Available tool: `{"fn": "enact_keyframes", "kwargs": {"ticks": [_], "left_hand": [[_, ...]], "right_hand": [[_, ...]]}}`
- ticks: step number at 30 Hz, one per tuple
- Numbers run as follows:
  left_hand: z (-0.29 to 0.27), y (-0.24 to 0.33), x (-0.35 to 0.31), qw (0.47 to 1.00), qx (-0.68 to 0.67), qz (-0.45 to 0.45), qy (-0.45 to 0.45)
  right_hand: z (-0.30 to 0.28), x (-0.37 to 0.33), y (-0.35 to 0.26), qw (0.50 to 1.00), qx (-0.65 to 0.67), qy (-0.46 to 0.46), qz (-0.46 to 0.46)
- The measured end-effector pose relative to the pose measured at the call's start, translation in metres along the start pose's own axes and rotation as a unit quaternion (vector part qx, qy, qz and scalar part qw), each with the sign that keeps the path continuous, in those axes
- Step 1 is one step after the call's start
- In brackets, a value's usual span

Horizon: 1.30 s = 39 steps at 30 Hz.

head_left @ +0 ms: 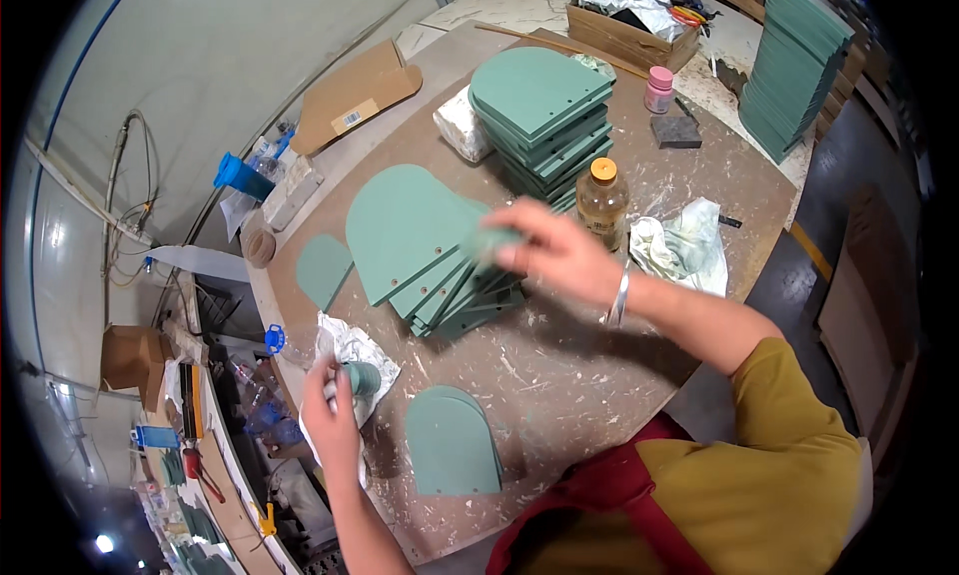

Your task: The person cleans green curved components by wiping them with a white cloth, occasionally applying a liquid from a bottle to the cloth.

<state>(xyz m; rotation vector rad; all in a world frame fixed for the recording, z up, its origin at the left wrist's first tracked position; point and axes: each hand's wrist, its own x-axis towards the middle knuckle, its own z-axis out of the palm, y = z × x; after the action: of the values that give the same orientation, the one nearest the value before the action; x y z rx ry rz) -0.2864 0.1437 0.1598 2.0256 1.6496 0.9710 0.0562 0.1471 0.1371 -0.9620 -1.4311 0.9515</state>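
Note:
My left hand (333, 415) is at the table's left edge with its fingers curled. Beside its fingertips is a small green, ribbed, round thing (363, 378) over a crumpled white cloth (357, 343). What the fingers grip is partly hidden. My right hand (549, 245), with a silver bracelet on the wrist, is over the right side of a fanned pile of green arch-shaped panels (400, 220). Its fingers close on a small greenish thing (487, 243) smeared by motion. Nearer me lie smaller green arched panels (450, 440), one on another.
A tall stack of green panels (539, 85) stands behind the pile. Right of it are a clear bottle with an orange cap (601, 205), a stained white cloth (684, 250), a pink jar (658, 90) and a dark block (676, 131). One small panel (323, 270) lies left.

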Motion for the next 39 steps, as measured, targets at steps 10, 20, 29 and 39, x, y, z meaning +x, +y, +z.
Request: {"fn": "enact_keyframes", "kwargs": {"ticks": [10, 20, 29, 39], "left_hand": [[0.101, 0.023, 0.203, 0.982, -0.068, -0.089, -0.15], [0.107, -0.003, 0.222, 0.944, -0.225, -0.114, -0.211], [0.105, -0.002, 0.22, 0.95, -0.204, -0.102, -0.214], [0.103, 0.002, 0.219, 0.956, -0.177, -0.102, -0.211]], "right_hand": [[-0.026, 0.084, 0.038, 0.993, -0.068, 0.096, 0.004], [-0.03, 0.105, 0.078, 0.987, 0.099, 0.107, 0.069], [-0.017, 0.108, 0.069, 0.989, 0.103, 0.1, 0.043], [-0.024, 0.122, 0.072, 0.992, 0.063, 0.056, 0.097]]}}
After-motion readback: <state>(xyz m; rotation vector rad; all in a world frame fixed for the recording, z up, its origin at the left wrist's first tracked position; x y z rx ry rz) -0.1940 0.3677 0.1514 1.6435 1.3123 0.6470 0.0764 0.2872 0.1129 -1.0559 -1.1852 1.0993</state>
